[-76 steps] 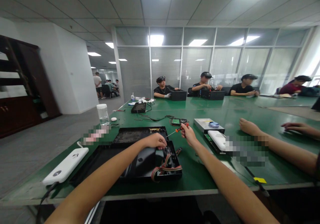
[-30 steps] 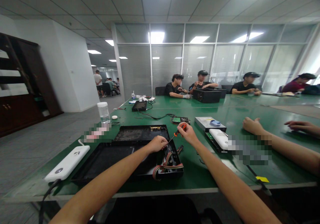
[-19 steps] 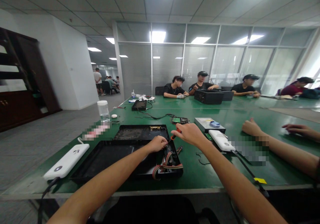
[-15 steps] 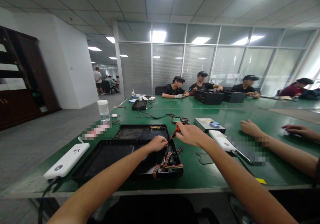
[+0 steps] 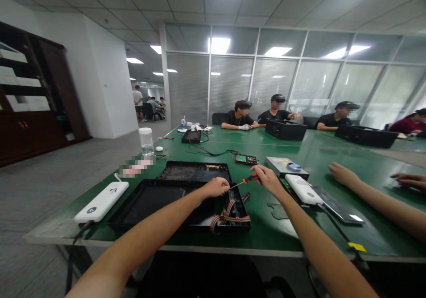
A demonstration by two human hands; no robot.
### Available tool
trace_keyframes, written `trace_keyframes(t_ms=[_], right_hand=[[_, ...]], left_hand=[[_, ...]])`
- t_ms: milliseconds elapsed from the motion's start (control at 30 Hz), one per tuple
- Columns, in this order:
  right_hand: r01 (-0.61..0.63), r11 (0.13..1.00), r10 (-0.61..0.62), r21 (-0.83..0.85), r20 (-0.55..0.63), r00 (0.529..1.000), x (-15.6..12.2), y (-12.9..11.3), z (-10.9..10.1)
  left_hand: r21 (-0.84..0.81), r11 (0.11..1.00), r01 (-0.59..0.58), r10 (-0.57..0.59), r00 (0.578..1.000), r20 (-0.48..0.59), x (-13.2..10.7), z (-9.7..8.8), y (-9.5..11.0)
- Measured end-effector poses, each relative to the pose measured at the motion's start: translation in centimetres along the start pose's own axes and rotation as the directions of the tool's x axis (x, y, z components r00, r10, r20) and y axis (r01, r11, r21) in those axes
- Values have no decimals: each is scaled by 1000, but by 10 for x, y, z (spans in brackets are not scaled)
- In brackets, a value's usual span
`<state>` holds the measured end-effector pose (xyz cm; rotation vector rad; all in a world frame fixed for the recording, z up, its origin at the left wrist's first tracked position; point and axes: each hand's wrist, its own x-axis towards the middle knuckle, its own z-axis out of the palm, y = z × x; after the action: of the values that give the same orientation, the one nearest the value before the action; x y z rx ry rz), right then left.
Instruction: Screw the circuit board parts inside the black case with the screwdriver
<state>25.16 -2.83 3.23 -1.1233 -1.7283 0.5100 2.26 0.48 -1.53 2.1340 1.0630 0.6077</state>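
Note:
My right hand (image 5: 269, 180) grips the orange-and-black handle of a screwdriver (image 5: 250, 178), whose thin shaft points left. The shaft's tip meets the fingertips of my left hand (image 5: 217, 187), which are pinched together; whatever they hold is too small to make out. Both hands are over the right back part of an open black metal case (image 5: 146, 202). Inside its right end lies a striped ribbon cable (image 5: 229, 218), which loops over the front edge. Behind the case sits a second shallow black tray (image 5: 186, 173), with a small brass-coloured strip on its back edge.
A white power bank (image 5: 103, 202) and a clear jar (image 5: 145, 142) are on the left. At right are a metal drive (image 5: 278, 167), another white power bank (image 5: 302, 189), a phone (image 5: 342, 207) and a neighbour's arm (image 5: 376, 196). A circuit board (image 5: 245, 159) lies behind. People sit across the table.
The screwdriver has swung from steep to nearly level, its handle now to the right of my left hand. My right hand has moved away from my left. The view has turned slightly left.

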Motion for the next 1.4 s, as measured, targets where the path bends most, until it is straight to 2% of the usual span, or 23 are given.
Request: trace_keyframes(t_ms=[67, 133, 200, 267, 333, 400, 433, 500, 533, 567, 600, 667, 733, 767, 800, 833, 867, 900, 967, 1033, 1167, 1300, 1400], right_hand=[[-125, 967, 145, 223, -74, 987, 1, 30, 0], [-172, 862, 253, 476, -112, 961, 2, 50, 0], [-161, 719, 315, 676, -112, 942, 3, 59, 1], [-145, 601, 344, 786, -90, 935, 5, 57, 1], [-148, 546, 352, 824, -65, 934, 5, 52, 1], [-173, 547, 346, 819, -33, 938, 5, 47, 4], [-189, 561, 337, 806, -15, 941, 4, 45, 6], [-205, 614, 307, 762, 8, 952, 1, 41, 12], [-197, 660, 285, 725, 1, 959, 0, 39, 14], [-181, 724, 255, 666, -15, 967, -3, 36, 17], [-159, 797, 219, 583, -34, 975, -5, 32, 19], [-91, 933, 117, 349, -56, 991, -14, 18, 23], [40, 996, -42, 78, 22, 999, -30, -3, 26], [150, 987, -144, -51, 117, 983, -41, -16, 28], [281, 948, -231, -151, 281, 931, -54, -28, 29], [393, 891, -263, -229, 446, 855, -69, -40, 32], [469, 828, -255, -307, 539, 803, -84, -50, 33], [501, 767, -224, -401, 564, 795, -99, -58, 35], [502, 662, -159, -556, 551, 819, -125, -67, 36], [492, 605, -135, -626, 528, 839, -144, -67, 32], [512, 604, -160, -611, 537, 828, -163, -58, 18], [475, 627, -147, -618, 505, 851, -165, -54, 11], [439, 627, -115, -644, 481, 869, -151, -49, 14]], left_hand=[[-9, 1000, -25, 25, 1000, -10, -2, -1, 3], [7, 998, -70, 71, 996, -47, -3, -6, 9], [52, 989, -135, 140, 984, -112, -3, -17, 18], [154, 968, -199, 220, 965, -139, -4, -34, 26], [278, 936, -214, 236, 971, -46, -8, -52, 30], [363, 920, -146, 89, 982, 169, -14, -68, 26], [391, 916, -86, -27, 961, 276, -18, -74, 22], [413, 911, 15, -205, 884, 420, -25, -82, 12], [409, 911, 40, -244, 854, 460, -29, -84, 7], [404, 914, 44, -250, 845, 473, -32, -85, 3], [405, 914, 25, -228, 857, 462, -35, -87, -1], [451, 891, -57, -131, 918, 373, -38, -90, -5], [531, 839, -122, -4, 973, 230, -39, -95, -7], [566, 813, -136, 53, 985, 162, -39, -97, -8], [591, 795, -138, 95, 990, 103, -39, -100, -10], [608, 783, -130, 125, 991, 52, -38, -103, -13], [618, 777, -121, 145, 989, 10, -37, -105, -16], [621, 776, -113, 158, 987, -17, -36, -107, -20], [601, 792, -108, 142, 990, -11, -31, -108, -29], [558, 822, -111, 77, 993, 85, -23, -106, -38], [556, 821, -129, -12, 970, 244, -7, -96, -48], [662, 697, -277, 104, 952, 289, 2, -93, -35], [727, 578, -370, 215, 929, 302, -1, -106, -7]])
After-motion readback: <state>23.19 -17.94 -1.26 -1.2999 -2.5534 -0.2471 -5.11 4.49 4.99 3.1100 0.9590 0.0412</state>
